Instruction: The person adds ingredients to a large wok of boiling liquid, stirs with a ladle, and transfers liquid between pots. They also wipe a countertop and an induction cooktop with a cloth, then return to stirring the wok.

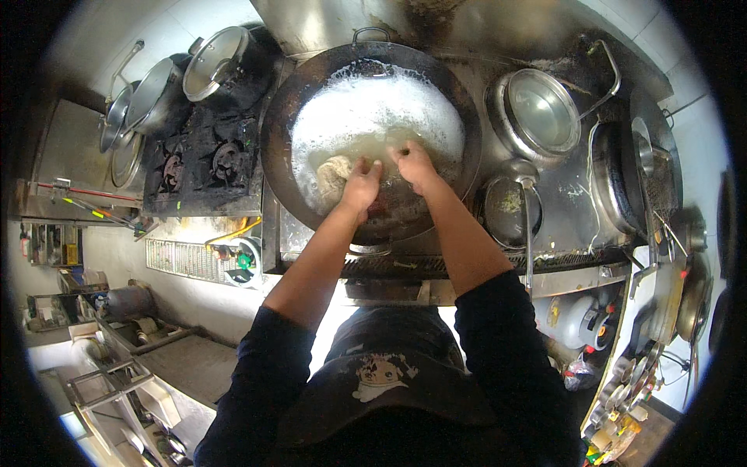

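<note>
A large dark wok sits before me, holding cloudy water topped with white foam. Inside it, a pale, crumpled, soft mass, perhaps a cloth, lies at the left, against the fingers of my left hand. Those fingers are partly bent, and whether they grip the mass is unclear. My right hand is at the water beside my left, thumb and fingers drawn together. What its fingertips hold, if anything, cannot be made out.
A steel pot of water stands right of the wok, with a ladle over a small dark pan nearer me. Left are burners and a lidded pot. A gas cylinder is below at right.
</note>
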A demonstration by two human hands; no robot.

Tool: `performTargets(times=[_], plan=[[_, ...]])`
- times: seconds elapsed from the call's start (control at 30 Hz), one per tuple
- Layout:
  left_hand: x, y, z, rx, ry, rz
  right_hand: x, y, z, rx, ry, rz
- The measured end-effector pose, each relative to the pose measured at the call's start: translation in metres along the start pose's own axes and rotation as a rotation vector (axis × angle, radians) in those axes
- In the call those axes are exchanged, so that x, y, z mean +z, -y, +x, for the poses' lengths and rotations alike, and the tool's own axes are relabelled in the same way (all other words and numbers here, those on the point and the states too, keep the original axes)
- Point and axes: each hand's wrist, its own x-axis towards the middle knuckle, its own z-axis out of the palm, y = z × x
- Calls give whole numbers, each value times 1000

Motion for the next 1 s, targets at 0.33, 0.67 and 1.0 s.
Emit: performTargets(times=[0.33, 0.67, 1.0], plan=[[-29, -2, 55, 78, 178, -422, 27, 77, -100, -404, -43, 23], [-2, -22, 16, -85, 145, -572, 14, 34, -18, -280, -316, -295], [-48, -17, 22, 43, 359, -668, -28, 16, -25, 140, 572, 779]])
